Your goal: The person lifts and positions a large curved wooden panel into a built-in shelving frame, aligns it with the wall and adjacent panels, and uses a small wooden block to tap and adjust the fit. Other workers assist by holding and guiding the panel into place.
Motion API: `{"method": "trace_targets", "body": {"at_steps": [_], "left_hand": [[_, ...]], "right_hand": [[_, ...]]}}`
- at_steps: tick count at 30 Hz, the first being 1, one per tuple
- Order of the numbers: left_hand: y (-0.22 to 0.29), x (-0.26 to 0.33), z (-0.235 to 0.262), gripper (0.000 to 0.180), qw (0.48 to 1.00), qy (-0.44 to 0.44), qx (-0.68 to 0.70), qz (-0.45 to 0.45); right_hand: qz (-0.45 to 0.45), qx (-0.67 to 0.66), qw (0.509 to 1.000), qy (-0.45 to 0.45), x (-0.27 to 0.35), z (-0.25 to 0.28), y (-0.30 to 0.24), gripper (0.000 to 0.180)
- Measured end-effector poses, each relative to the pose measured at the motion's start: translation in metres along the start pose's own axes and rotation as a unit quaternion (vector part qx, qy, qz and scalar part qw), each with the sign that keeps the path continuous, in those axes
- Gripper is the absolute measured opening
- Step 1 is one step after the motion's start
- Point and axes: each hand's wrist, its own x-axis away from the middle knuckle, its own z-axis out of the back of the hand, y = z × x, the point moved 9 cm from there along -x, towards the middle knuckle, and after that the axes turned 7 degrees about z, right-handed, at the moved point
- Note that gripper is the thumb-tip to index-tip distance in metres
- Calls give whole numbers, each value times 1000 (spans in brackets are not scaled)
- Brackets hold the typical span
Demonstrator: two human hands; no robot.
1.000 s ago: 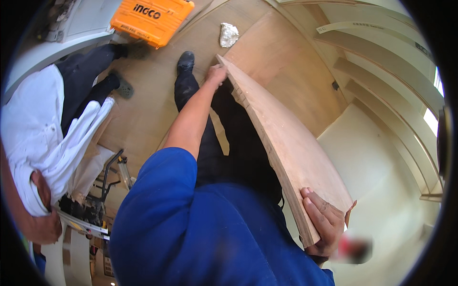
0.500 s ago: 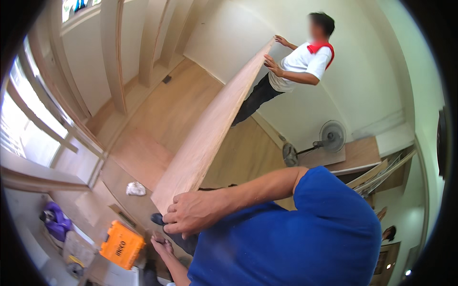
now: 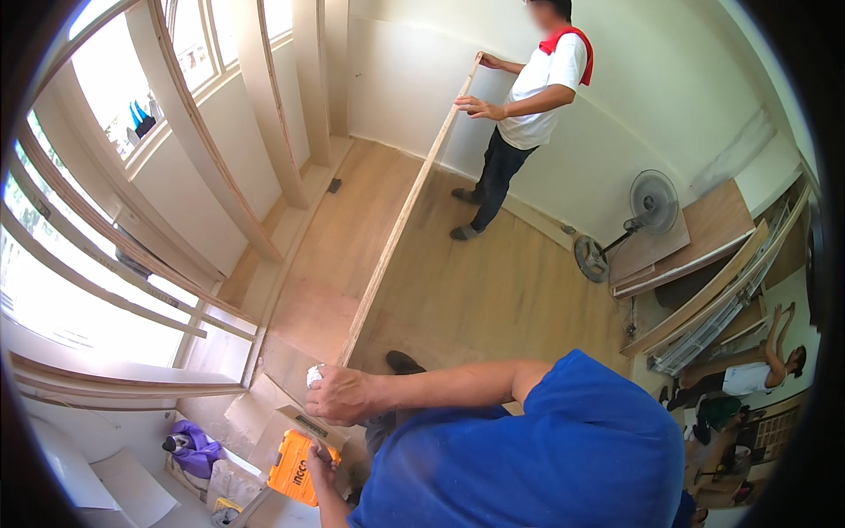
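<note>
Here two people hold one long plywood board [image 3: 400,220].

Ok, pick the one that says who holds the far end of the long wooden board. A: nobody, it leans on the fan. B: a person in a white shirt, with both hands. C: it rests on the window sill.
B: the person in a white shirt grips the far end of the long wooden board with both hands, clear of the fan.

In the lower middle of the frame the right hand [image 3: 345,393] is curled into a closed grip, knuckles up, its bare forearm reaching leftward from a blue sleeve. The left hand [image 3: 321,459] sits just below it, near the bottom edge, fingers wrapped shut, its forearm rising from the lower edge.
</note>
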Motion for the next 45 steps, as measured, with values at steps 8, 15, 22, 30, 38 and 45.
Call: {"method": "trace_targets", "body": {"at_steps": [8, 15, 22, 30, 38, 45], "left_hand": [[-51, 5, -10, 44, 998, -51, 27, 39], [-65, 88, -36, 39, 998, 39, -34, -19], [-97, 106, -44, 38, 991, 34, 127, -26], [-176, 133, -55, 39, 974, 56, 219, -23], [-200, 126, -44, 38, 986, 73, 73, -134], [-197, 119, -63, 36, 988, 28, 151, -2]], "right_hand": [[58, -83, 994, 40, 0, 17, -3, 23], [89, -21, 991, 98, 5, 13, 4, 16], [93, -14, 988, 119, -3, 7, -1, 14], [162, -57, 984, 38, -7, 1, 3, 14], [135, -87, 986, 39, -5, 4, 0, 14], [33, -89, 995, 21, -7, -7, 15, 15]]}}
